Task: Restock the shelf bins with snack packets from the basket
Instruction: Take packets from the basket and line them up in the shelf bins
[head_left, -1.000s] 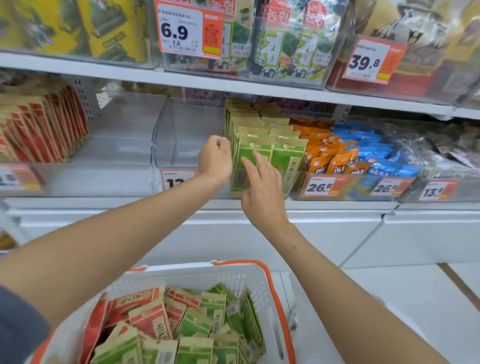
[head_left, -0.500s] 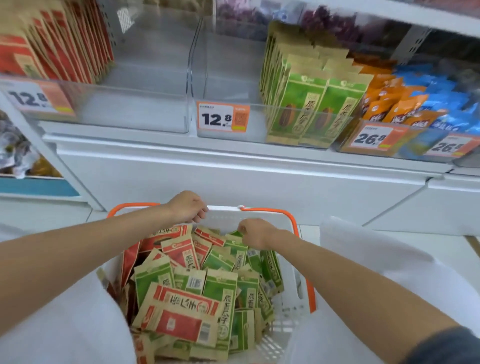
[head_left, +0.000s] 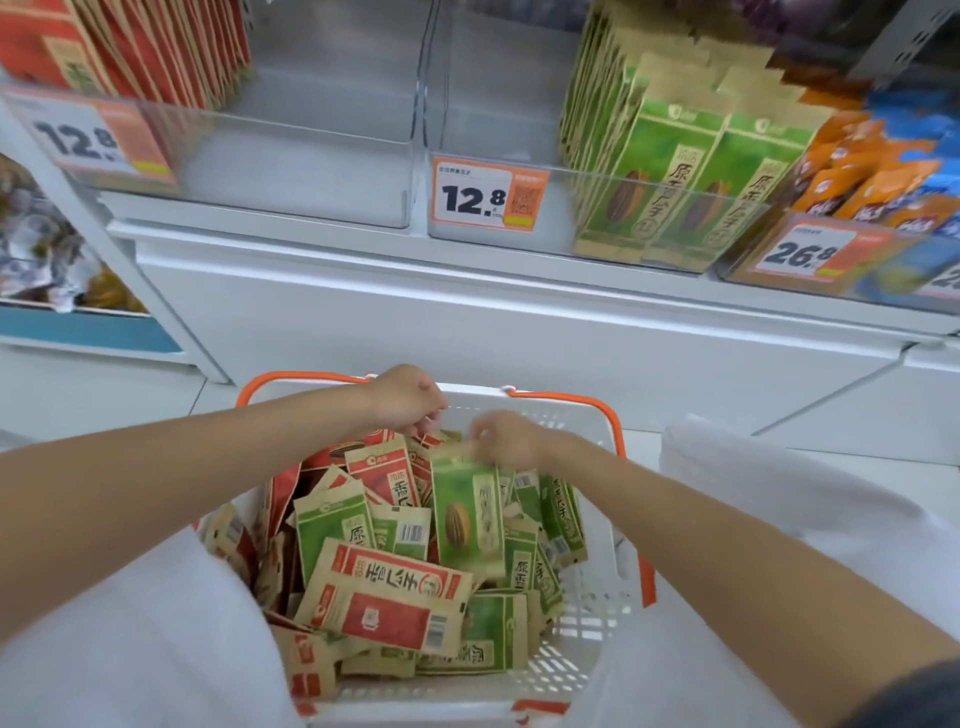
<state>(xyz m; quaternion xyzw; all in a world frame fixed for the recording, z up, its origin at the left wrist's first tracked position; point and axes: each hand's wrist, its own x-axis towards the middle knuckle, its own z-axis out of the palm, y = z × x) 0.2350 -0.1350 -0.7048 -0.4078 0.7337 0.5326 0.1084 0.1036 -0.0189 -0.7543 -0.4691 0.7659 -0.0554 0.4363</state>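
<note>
Shelf row, left to right:
- Upper left of frame: left bin (head_left: 311, 171), clear plastic. Red packets (head_left: 156, 47) stand on edge in its left part, cropped by the frame edge, so no count. 1 tag reading 12.8 (head_left: 98, 140) on its front.
- Far left, lower down: blurred bagged goods (head_left: 36, 249), can't tell what.
- Top centre: middle bin (head_left: 483, 93), clear. Second 12.8 tag (head_left: 488, 195) on its front. Green packets (head_left: 670, 171) stand in its right half in 2 rows side by side; 2 front faces readable, the rest edge-on.
- Upper right: right bin (head_left: 727, 265) with orange packets (head_left: 872, 182) and blue packets (head_left: 914, 119), too blurred to count. 1 tag reading 26.8 (head_left: 802, 252).
- Count: 3 bins, 3 readable tags.

Lower centre: 1 white basket (head_left: 597, 613) with 2 orange handles (head_left: 613, 421). It is heaped with loose packets (head_left: 332, 525), red and green mixed. 1 large red packet (head_left: 387, 597) lies flat on top.

Left hand (head_left: 405, 397) is at the basket's far rim, fingers curled down onto the heap; can't tell if the grip has anything.

Right hand (head_left: 506, 441) is just right of it, motion-blurred. Its grip is pinched on the top edge of the held green packet (head_left: 467, 514), which is upright over the heap, mid-frame.
</note>
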